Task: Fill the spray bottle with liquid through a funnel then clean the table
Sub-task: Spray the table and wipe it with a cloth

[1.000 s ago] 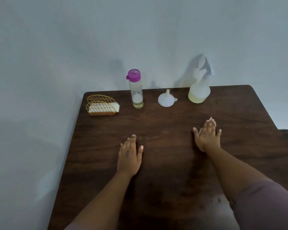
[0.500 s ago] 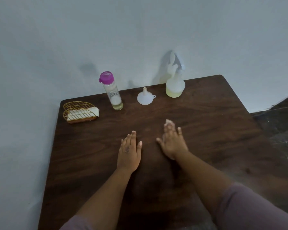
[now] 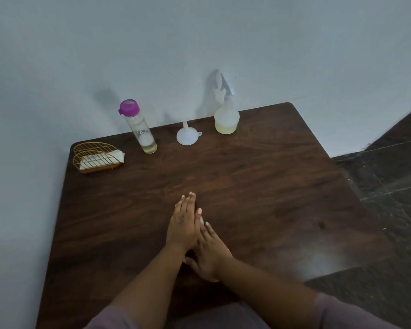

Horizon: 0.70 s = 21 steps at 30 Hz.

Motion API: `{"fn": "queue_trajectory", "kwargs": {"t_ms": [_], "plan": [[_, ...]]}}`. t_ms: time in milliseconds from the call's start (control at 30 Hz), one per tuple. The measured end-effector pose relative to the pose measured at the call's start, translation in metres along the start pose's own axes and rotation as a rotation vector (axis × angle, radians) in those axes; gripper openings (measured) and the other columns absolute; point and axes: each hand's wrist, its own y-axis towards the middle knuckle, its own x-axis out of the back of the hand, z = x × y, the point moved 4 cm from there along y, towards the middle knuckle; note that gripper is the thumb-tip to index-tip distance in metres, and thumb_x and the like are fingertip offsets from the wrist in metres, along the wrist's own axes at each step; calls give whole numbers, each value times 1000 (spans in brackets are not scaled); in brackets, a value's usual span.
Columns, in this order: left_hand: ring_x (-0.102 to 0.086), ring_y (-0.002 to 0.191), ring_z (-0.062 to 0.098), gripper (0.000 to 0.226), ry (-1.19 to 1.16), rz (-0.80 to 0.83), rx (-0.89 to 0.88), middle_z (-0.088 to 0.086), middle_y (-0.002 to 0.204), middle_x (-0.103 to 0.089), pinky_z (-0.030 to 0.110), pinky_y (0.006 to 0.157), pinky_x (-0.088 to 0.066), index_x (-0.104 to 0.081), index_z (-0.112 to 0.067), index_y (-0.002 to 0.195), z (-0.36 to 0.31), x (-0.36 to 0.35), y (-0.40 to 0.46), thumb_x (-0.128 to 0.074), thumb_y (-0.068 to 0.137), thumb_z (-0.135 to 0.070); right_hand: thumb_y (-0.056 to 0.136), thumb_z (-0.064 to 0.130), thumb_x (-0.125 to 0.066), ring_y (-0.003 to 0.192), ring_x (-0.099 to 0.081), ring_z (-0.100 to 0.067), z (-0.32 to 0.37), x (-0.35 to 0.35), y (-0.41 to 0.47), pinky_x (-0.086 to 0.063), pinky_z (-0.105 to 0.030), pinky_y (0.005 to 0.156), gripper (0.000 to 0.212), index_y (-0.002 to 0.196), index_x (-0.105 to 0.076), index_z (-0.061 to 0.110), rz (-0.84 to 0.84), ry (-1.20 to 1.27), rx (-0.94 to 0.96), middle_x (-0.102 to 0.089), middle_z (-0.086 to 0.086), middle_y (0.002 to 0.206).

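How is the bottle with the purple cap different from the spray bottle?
The purple-capped bottle is tall, thin and clear; the spray bottle is short, round and cloudy white. One has a purple flip cap, the other a white trigger sprayer. They share a little yellowish liquid at the bottom, and both stand on the table by the wall.

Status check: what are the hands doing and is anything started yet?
Left hand and right hand open, together, holding nothing. Spray bottle, funnel, refill bottle untouched. Nothing in the way.
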Motion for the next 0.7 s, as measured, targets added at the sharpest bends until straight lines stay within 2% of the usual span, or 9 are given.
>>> {"fn": "queue_trajectory", "kwargs": {"t_ms": [33, 67, 167, 233, 300, 367, 467, 567, 700], "plan": [[-14, 150, 17, 60, -4, -17, 8, -1, 160, -26, 41, 121, -21, -27, -13, 152, -2, 1, -3, -22, 100, -42, 93, 62, -14, 144, 25, -26, -4, 0, 2, 6, -45, 120, 80, 152, 7, 12, 13, -61, 87, 12, -12, 159], [-19, 149, 20, 62, -6, -37, 14, 1, 158, -30, 43, 120, -24, -31, -11, 151, -5, 2, -5, -21, 99, -43, 94, 61, -15, 145, 23, -24, -16, 6, 5, 4, -45, 120, 79, 152, 6, 13, -1, -102, 91, 12, -11, 160], [-28, 146, 26, 68, 32, -63, 18, 8, 153, -39, 44, 118, -29, -37, -5, 147, -7, 2, -18, -18, 97, -47, 94, 60, -21, 146, 19, -23, -89, 32, -1, 1, -47, 120, 82, 151, 5, 6, -108, -106, -248, 15, -10, 159], [-25, 147, 24, 60, 47, -42, 45, 6, 155, -37, 41, 119, -28, -34, -7, 149, -5, -1, -29, -26, 101, -42, 96, 59, -21, 146, 17, -25, -144, 42, -25, 3, -46, 118, 83, 150, 4, 2, -149, -58, -491, 15, -12, 159], [-21, 148, 22, 55, 61, -30, 57, 5, 157, -33, 41, 119, -27, -30, -9, 150, -7, -4, -39, -34, 103, -37, 96, 59, -20, 147, 16, -25, -186, 41, -59, 5, -45, 118, 84, 150, 6, 0, -190, 29, -658, 15, -14, 159], [-20, 149, 21, 57, 88, -17, 46, 4, 158, -31, 40, 119, -26, -28, -10, 151, -12, -7, -46, -37, 103, -38, 95, 60, -19, 147, 15, -26, -201, 34, -85, 5, -46, 119, 86, 149, 8, -1, -223, 139, -774, 14, -17, 159], [-19, 149, 21, 60, 105, -2, 39, 4, 158, -30, 37, 121, -23, -25, -10, 152, -22, -11, -53, -38, 102, -40, 96, 57, -18, 146, 12, -36, -168, 18, -94, 0, -51, 119, 86, 147, 7, -8, -261, 222, -885, 12, -27, 156], [-19, 149, 22, 61, 117, 2, 32, 5, 158, -30, 35, 120, -22, -24, -10, 153, -32, -16, -59, -40, 102, -41, 96, 52, -14, 144, 16, -42, -108, 3, -80, 7, -47, 117, 83, 145, 12, -10, -202, 208, -737, 21, -30, 152], [-19, 149, 20, 63, 150, 41, 7, 4, 159, -26, 34, 119, -21, -22, -11, 153, -38, -21, -69, -38, 101, -42, 100, 15, -25, 144, 18, -37, -42, -3, -70, 6, -42, 118, 61, 148, 8, -5, 5, 187, -298, 26, -22, 152]]}}
